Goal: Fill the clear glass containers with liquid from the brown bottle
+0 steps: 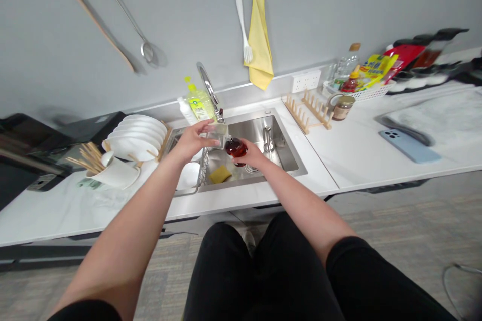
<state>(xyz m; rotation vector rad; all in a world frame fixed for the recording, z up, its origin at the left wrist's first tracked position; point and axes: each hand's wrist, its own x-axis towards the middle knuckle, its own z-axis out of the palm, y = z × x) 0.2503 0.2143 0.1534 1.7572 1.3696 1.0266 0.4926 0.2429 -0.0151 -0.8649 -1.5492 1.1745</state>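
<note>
My left hand (pixel 196 139) is closed around a clear plastic container (pixel 218 134) above the sink's left part. In my right hand (pixel 249 154) is a bottle of dark red-brown liquid (pixel 235 147), tilted so its neck points at the container. The neck meets or nearly meets the container's side; whether liquid is flowing I cannot make out. Below both hands lies the steel sink (pixel 293 158), with a yellow sponge (pixel 220 174) on its bottom. A white bowl (pixel 188 176) sits in the rack at the sink's left.
Left of the sink stand white plates (pixel 137 135) and a utensil holder (pixel 115 173). Behind are a curved faucet (pixel 207 83) and a yellow-green soap bottle (pixel 199 105). Rightward are a wooden rack (pixel 309 113), a jar (pixel 343 108), a condiment basket (pixel 371 93) and a blue phone (pixel 408 145).
</note>
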